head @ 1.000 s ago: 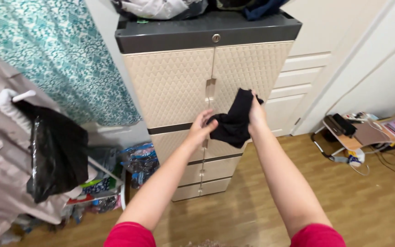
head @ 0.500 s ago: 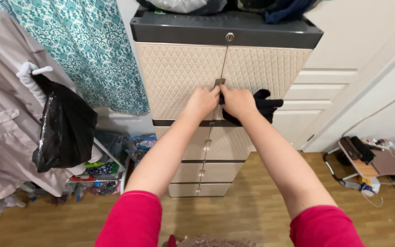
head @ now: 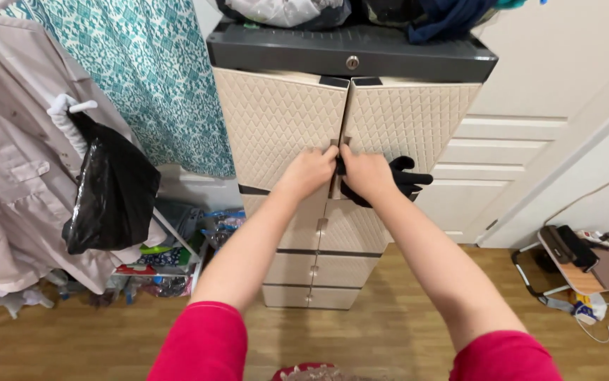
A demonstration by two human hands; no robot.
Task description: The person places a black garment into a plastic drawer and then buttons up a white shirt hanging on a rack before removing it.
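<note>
Both hands meet at the centre seam of a cream quilted cabinet (head: 283, 120). The left hand (head: 309, 171) is curled shut on the inner edge of the left door (head: 280, 130); its fingertips are hidden behind that edge. The right hand (head: 364, 173) is closed against the edge of the right door (head: 407, 120) and also clutches a black cloth (head: 405, 176), which bunches out toward 3 o'clock of the hand; how much of the cloth lies inside the fist cannot be seen. Both doors stand slightly ajar at the top, showing only a thin dark gap, so the inside is hidden. Under the doors, toward 6 o'clock, are three drawers (head: 318, 264). The cabinet's grey top (head: 350, 53) carries a heap of clothes (head: 361, 10), cut off by the frame's upper edge. At 9 o'clock a black plastic bag (head: 110, 190) hangs among pale shirts (head: 8, 155). At 4 o'clock a small folding desk (head: 590, 264) is cut by the frame's edge.
</note>
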